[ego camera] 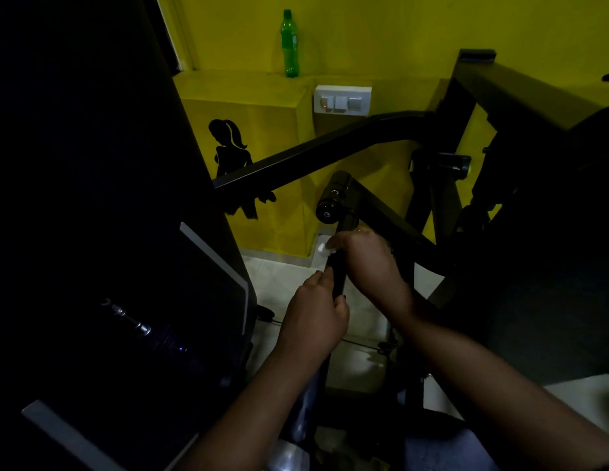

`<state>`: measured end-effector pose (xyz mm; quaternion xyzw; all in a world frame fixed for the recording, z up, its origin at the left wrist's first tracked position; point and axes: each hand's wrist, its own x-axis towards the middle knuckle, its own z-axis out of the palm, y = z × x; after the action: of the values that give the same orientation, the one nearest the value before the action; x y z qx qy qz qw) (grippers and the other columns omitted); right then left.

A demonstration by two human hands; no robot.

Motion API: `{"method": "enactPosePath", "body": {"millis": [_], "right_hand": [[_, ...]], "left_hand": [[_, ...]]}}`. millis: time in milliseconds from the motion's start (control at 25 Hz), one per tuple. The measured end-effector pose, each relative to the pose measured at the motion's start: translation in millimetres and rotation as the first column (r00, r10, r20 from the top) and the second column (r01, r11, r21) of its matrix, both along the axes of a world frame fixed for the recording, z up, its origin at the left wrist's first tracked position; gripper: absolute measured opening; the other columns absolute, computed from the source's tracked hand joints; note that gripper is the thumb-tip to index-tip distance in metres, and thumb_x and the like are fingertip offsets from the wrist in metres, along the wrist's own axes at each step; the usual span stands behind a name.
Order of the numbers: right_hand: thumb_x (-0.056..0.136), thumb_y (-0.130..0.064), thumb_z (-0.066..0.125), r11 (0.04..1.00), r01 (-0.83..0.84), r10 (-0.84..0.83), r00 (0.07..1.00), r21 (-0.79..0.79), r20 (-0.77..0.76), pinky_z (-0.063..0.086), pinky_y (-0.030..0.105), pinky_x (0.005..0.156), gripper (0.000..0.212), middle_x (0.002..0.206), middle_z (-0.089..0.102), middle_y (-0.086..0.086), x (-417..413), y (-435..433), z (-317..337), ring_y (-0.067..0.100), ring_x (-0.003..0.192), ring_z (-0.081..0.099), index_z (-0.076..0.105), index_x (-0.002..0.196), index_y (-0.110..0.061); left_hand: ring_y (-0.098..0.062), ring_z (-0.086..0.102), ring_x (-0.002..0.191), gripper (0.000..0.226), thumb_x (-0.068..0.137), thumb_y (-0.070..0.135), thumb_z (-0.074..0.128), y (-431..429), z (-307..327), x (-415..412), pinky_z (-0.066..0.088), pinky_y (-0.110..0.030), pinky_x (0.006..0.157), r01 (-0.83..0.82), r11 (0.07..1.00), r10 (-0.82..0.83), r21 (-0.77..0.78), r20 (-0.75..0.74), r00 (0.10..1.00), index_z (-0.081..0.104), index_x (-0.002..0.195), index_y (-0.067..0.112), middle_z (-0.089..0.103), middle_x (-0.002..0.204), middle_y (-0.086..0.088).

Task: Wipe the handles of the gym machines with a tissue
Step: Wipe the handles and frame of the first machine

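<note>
A black handle (337, 277) of a gym machine runs down the middle of the head view, below a round black pivot (333, 198). My right hand (364, 260) grips the upper part of the handle with a white tissue (322, 249) pressed against it; a bit of the tissue shows at my fingertips. My left hand (315, 317) holds the lower part of the same handle, fingers curled round it. The room is dim and much of the machine is in shadow.
A black machine frame bar (313, 154) crosses behind the handle. A dark padded machine part (109, 232) fills the left. A green bottle (290, 44) stands on a yellow ledge, above a white switch panel (342, 99). Pale floor (289, 277) lies below.
</note>
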<state>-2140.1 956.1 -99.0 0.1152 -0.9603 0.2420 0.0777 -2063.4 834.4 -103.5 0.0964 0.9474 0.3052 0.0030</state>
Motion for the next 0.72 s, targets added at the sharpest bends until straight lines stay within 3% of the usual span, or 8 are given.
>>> {"method": "enactPosePath", "body": {"millis": [120, 200, 320, 440, 520, 640, 720], "right_hand": [[0.086, -0.008, 0.062, 0.991, 0.045, -0.050, 0.998, 0.127, 0.035, 0.053, 0.037, 0.080, 0.023, 0.105, 0.066, 0.013, -27.2, 4.0, 11.8, 0.028, 0.096, 0.062, 0.072, 0.107, -0.012], [0.090, -0.006, 0.057, 0.937, 0.058, -0.074, 0.997, 0.345, 0.034, 0.053, 0.039, 0.079, 0.026, 0.112, 0.062, 0.016, -48.2, -4.1, 17.2, 0.030, 0.102, 0.059, 0.066, 0.115, -0.009], [0.092, -0.004, 0.055, 0.819, -0.134, 0.079, 0.989, 0.557, 0.123, 0.052, 0.038, 0.076, 0.024, 0.112, 0.063, 0.017, -54.3, -22.3, 26.8, 0.031, 0.103, 0.061, 0.064, 0.113, -0.003], [0.088, -0.008, 0.062, 0.685, -0.470, 0.331, 0.881, 0.557, 0.337, 0.049, 0.032, 0.077, 0.019, 0.106, 0.068, 0.008, -43.9, -26.7, 39.9, 0.025, 0.099, 0.063, 0.071, 0.104, -0.011], [0.086, -0.008, 0.063, 0.693, -0.531, 0.379, 0.844, 0.488, 0.379, 0.048, 0.030, 0.076, 0.016, 0.101, 0.069, 0.004, -46.8, -24.9, 46.8, 0.021, 0.094, 0.063, 0.073, 0.098, -0.014], [0.090, -0.008, 0.057, 0.763, -0.315, 0.203, 0.946, 0.564, 0.254, 0.047, 0.032, 0.073, 0.021, 0.101, 0.061, 0.011, -63.7, -22.9, 35.0, 0.026, 0.092, 0.059, 0.068, 0.108, -0.006], [0.092, -0.009, 0.057, 0.895, -0.099, 0.052, 0.992, 0.435, 0.119, 0.049, 0.035, 0.079, 0.025, 0.114, 0.057, 0.014, -60.9, -12.5, 15.4, 0.028, 0.102, 0.057, 0.066, 0.116, -0.010]], "left_hand": [[-0.021, 0.047, 0.128, 0.056, 0.095, 0.020, 0.049, 0.7, 2.0, -0.3, 0.038, -0.027, 0.101, 0.002, 1.000, -0.002, -0.012, 0.001, 1.000, 0.035, 0.148, 0.008, 0.047, 0.143, -0.009], [-0.020, 0.048, 0.127, 0.057, 0.094, 0.020, 0.049, -0.9, 2.2, -0.8, 0.040, -0.028, 0.104, -0.002, 1.000, 0.002, 0.000, 0.000, 1.000, 0.036, 0.148, 0.009, 0.048, 0.143, -0.009], [-0.022, 0.054, 0.118, 0.052, 0.093, 0.022, 0.052, -2.7, 1.0, -1.0, 0.046, -0.032, 0.096, -0.008, 1.000, 0.007, 0.020, 0.008, 1.000, 0.045, 0.142, 0.009, 0.056, 0.133, -0.010], [-0.025, 0.057, 0.101, 0.031, 0.091, 0.024, 0.053, -2.4, 0.6, -1.4, 0.038, -0.028, 0.071, -0.039, 0.999, 0.040, -0.028, 0.027, 0.999, 0.058, 0.115, 0.004, 0.060, 0.112, -0.013], [-0.025, 0.056, 0.102, 0.035, 0.091, 0.024, 0.054, -1.9, 0.1, -1.4, 0.038, -0.027, 0.072, -0.043, 0.999, 0.043, -0.033, 0.010, 0.999, 0.057, 0.120, 0.004, 0.060, 0.114, -0.013], [-0.021, 0.055, 0.115, 0.052, 0.092, 0.024, 0.053, -2.4, -1.2, -1.7, 0.044, -0.027, 0.090, -0.026, 1.000, 0.026, 0.018, -0.009, 1.000, 0.046, 0.142, 0.010, 0.057, 0.130, -0.011], [-0.019, 0.051, 0.123, 0.057, 0.094, 0.024, 0.053, -3.5, -1.4, -1.3, 0.042, -0.027, 0.099, -0.015, 0.999, 0.015, 0.033, -0.002, 1.000, 0.038, 0.147, 0.012, 0.052, 0.139, -0.008]]}}
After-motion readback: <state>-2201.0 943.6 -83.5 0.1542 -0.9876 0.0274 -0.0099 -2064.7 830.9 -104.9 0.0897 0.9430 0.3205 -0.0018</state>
